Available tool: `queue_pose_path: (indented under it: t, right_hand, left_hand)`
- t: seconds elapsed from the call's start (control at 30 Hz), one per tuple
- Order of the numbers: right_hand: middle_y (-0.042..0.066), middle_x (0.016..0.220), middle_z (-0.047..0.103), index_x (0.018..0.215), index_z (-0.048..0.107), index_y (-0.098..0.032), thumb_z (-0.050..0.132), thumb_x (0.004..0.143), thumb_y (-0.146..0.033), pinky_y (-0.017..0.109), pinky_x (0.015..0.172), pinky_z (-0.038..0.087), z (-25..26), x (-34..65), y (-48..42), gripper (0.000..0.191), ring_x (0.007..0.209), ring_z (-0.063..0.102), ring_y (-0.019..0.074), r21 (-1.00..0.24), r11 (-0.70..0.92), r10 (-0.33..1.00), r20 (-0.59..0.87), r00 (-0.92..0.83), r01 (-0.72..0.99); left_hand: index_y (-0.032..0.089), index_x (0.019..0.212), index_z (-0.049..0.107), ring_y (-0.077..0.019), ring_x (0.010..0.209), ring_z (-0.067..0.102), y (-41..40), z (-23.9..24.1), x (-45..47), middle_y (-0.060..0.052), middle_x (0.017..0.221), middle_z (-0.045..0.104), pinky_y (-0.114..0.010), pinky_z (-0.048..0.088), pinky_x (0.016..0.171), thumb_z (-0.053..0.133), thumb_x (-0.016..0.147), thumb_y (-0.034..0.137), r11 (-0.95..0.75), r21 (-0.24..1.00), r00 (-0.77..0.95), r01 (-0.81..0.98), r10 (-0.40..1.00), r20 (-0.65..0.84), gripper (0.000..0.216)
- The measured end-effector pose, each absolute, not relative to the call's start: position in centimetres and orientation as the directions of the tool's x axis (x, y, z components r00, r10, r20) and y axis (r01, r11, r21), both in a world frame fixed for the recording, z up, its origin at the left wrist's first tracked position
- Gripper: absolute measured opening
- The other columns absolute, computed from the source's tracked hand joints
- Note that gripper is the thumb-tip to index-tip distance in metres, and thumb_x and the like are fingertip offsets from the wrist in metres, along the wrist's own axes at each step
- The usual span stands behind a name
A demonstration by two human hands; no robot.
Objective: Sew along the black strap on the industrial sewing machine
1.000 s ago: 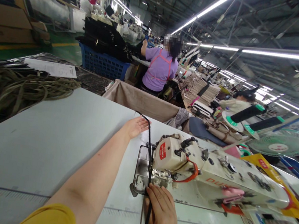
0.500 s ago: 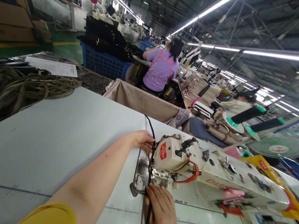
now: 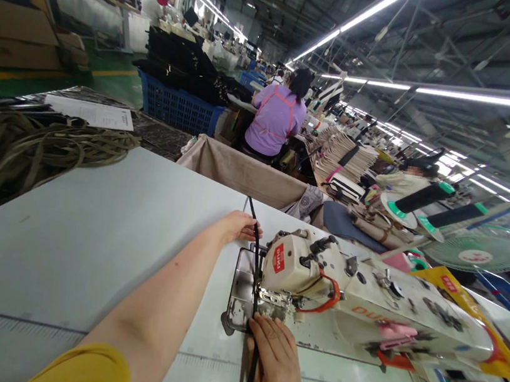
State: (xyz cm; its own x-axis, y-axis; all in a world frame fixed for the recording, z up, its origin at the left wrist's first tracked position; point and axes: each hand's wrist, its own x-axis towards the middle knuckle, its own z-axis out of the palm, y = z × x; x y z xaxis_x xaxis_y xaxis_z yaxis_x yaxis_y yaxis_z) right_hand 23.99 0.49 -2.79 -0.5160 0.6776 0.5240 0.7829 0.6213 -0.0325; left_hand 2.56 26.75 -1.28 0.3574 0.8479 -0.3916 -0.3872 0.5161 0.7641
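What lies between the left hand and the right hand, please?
The head view shows a black strip running between them, across the metal plate.

A beige cloth bin (image 3: 238,173) serves as the landmark. Directly beyond it is a person in a purple shirt (image 3: 272,120), back turned, with pink apron straps crossing the shirt. Left of the bin and farther back, a blue crate (image 3: 176,107) bears a heap of black pieces (image 3: 179,57). Well to the bin's left are a printed sheet (image 3: 88,112), a tangle of olive straps (image 3: 28,149) and, farther off, brown cardboard boxes (image 3: 14,34). Patterned grey cloth (image 3: 305,199) lies at the bin's right end. Beyond that end rises a stack of pale panels (image 3: 337,149) with a dark band (image 3: 349,155) across it. Well to the bin's right stands a green-caged fan (image 3: 476,255).
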Motion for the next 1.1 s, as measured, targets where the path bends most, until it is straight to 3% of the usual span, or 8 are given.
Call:
queue_pose_path:
  t: [0.27,0.53,0.7,0.93,1.1]
  right_hand:
    - [0.008,0.131,0.078,0.137,0.069,-0.022,0.058,0.108,-0.017,0.048,0.107,0.062,-2.8,23.9,0.6,0.032,0.119,0.076,0.0247,-0.050,0.621,0.680,0.531,-0.506,0.782]
    - [0.008,0.132,0.078,0.138,0.068,-0.021,0.056,0.110,-0.018,0.049,0.106,0.062,-2.6,23.9,0.6,0.031,0.119,0.076,0.0248,-0.033,0.620,0.680,0.520,-0.517,0.784]
    - [0.008,0.132,0.078,0.137,0.069,-0.022,0.057,0.109,-0.018,0.049,0.106,0.062,-2.5,23.8,0.5,0.031,0.119,0.076,0.0251,-0.050,0.619,0.683,0.526,-0.506,0.784]
    - [0.009,0.131,0.078,0.137,0.069,-0.021,0.057,0.110,-0.019,0.048,0.107,0.063,-2.6,23.8,0.6,0.030,0.119,0.076,0.0247,-0.056,0.621,0.682,0.532,-0.503,0.782]
    - [0.010,0.131,0.078,0.139,0.069,-0.022,0.057,0.109,-0.019,0.048,0.107,0.063,-2.6,23.9,0.5,0.032,0.119,0.076,0.0251,-0.058,0.621,0.685,0.525,-0.505,0.782]
  left_hand:
    - [0.010,0.086,0.067,-0.0179,0.068,0.077,26.7,-0.5,2.1,-0.013,0.082,0.079,-0.026,0.061,0.063,0.053,0.107,0.009,0.421,0.744,0.221,-0.518,0.907,-0.359,0.025]
    - [0.013,0.089,0.065,-0.0157,0.073,0.076,27.6,-1.2,2.0,-0.011,0.088,0.079,-0.028,0.064,0.078,0.050,0.108,0.010,0.367,0.702,0.164,-0.610,0.926,-0.341,0.025]
    - [0.013,0.089,0.067,-0.0211,0.077,0.079,27.1,-1.5,2.5,-0.014,0.088,0.079,-0.034,0.067,0.076,0.048,0.112,0.025,0.496,0.700,0.342,-0.514,0.867,-0.363,0.032]
    - [0.007,0.089,0.074,-0.0240,0.071,0.079,26.0,-2.0,3.1,-0.018,0.085,0.081,-0.035,0.066,0.072,0.073,0.095,0.011,0.617,0.746,0.610,-0.253,0.700,-0.372,0.008]
    - [0.008,0.085,0.074,-0.0246,0.064,0.078,26.3,-2.4,3.1,-0.016,0.074,0.079,-0.037,0.067,0.068,0.064,0.099,0.008,0.620,0.762,0.623,-0.185,0.674,-0.397,0.018]
